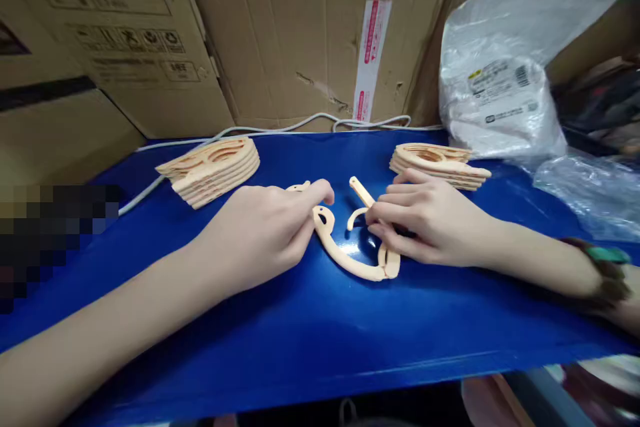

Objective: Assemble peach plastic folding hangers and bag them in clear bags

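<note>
A beige plastic folding hanger (350,265) lies partly unfolded on the blue table, with its curved arm toward me. My left hand (267,223) is closed at the hanger's left end, fingers curled; a small beige end shows just beyond the knuckles. On the right, my right hand (425,217) has its thumb and fingers closed on the hanger's other part. A straight beige bar (361,191) and a short curved hook (354,219) stick out left of its fingertips. The fingers of both hands hide some of the hanger's joints.
Stacks of similar beige hangers lie behind at left (217,170) and right (440,163). A white cable (300,123) runs along the back, before cardboard boxes (300,53). Clear plastic packaging (500,100) occupies the back right. The blue table's (300,353) front edge is near.
</note>
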Motion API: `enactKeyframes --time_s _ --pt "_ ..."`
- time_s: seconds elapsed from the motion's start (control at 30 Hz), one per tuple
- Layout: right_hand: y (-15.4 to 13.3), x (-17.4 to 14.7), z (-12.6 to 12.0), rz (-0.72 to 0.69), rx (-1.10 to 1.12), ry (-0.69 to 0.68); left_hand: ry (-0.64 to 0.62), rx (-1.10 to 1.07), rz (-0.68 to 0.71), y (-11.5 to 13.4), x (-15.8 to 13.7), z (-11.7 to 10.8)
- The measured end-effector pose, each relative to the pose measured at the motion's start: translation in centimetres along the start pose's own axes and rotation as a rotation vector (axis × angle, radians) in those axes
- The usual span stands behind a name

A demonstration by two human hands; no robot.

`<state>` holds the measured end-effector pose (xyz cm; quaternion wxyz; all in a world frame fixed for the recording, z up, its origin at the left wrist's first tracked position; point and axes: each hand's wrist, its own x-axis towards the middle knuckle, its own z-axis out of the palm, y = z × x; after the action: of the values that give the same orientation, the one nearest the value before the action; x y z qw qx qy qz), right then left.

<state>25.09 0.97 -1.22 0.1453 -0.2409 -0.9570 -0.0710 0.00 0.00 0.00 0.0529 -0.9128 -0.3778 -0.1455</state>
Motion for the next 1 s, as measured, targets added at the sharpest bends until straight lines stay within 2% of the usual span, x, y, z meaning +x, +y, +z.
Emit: enactKeyframes --time_s 0.5,0.77,1.0 --pt "-0.5 0.2 0.2 -0.051 0.058 -0.029 0.009 -0.076 -0.015 0.3 0.0 0.6" --pt "-0.7 0.3 0.3 -0.061 0.085 -0.020 0.012 -0.046 -0.001 0.3 0.1 0.9" --pt "-1.3 0.4 0.4 -0.077 0.137 -0.049 0.009 -0.100 -0.087 0.6 0.0 1.3"
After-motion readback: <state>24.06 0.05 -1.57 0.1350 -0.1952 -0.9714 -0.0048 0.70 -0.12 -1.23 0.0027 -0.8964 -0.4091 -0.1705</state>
